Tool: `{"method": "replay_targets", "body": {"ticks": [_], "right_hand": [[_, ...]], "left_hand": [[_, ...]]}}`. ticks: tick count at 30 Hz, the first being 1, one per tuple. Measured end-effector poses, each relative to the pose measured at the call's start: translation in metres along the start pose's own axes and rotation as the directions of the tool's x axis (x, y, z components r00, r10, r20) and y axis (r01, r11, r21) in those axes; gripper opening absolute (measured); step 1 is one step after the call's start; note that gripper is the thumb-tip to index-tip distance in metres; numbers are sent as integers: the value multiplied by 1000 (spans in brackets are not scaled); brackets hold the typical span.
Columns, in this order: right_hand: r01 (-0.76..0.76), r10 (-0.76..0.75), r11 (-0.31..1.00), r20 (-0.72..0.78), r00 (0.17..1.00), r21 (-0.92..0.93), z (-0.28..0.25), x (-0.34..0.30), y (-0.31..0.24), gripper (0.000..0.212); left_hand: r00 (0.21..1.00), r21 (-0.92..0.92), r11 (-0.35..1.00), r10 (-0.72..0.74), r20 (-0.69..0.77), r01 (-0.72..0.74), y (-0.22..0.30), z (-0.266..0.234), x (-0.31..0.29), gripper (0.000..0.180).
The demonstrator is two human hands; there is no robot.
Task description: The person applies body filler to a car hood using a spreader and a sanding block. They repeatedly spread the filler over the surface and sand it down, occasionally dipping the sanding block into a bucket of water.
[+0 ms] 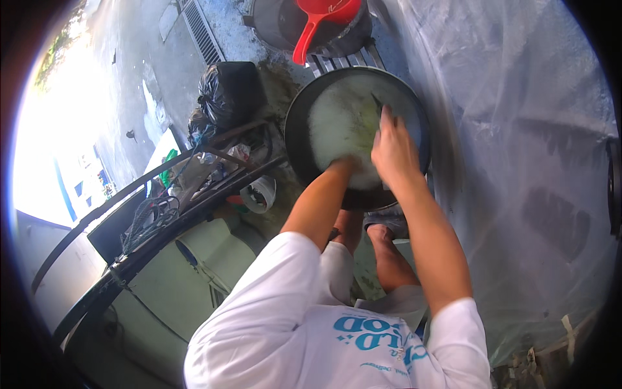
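A wide black basin (298, 133) of cloudy, foamy water (334, 123) stands in front of me. My left hand (350, 163) is dipped into the foam to about the wrist, so its fingers are hidden. Over the right part of the basin is my right hand (395, 152), its fingers closed round a thin dark object (377, 102) with a narrow end pointing away from me. Its exact kind does not show. Something yellowish green, unclear under the suds, shows beside the right hand.
Beyond the basin, a red dipper (322, 14) rests on a large dark tub (275, 29). Black garbage bags (230, 94) and a metal-framed rack (214, 188) with clutter stand at the left. Clear plastic sheeting (512, 162) hangs along the right.
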State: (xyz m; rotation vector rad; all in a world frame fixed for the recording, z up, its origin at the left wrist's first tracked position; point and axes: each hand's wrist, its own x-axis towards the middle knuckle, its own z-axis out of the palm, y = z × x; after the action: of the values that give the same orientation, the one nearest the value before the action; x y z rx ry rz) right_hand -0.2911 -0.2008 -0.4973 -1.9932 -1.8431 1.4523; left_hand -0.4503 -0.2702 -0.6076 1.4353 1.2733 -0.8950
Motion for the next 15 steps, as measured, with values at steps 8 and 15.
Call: {"method": "replay_targets", "body": {"ticks": [8, 15], "right_hand": [[-191, 199, 980, 181, 963, -60, 3, 14, 18, 41], [-102, 72, 958, 120, 990, 268, -117, -122, -34, 43]], "left_hand": [[983, 93, 990, 116, -144, -104, -37, -19, -85, 36], [938, -235, 972, -76, -338, -6, 15, -79, -228, 31]]}}
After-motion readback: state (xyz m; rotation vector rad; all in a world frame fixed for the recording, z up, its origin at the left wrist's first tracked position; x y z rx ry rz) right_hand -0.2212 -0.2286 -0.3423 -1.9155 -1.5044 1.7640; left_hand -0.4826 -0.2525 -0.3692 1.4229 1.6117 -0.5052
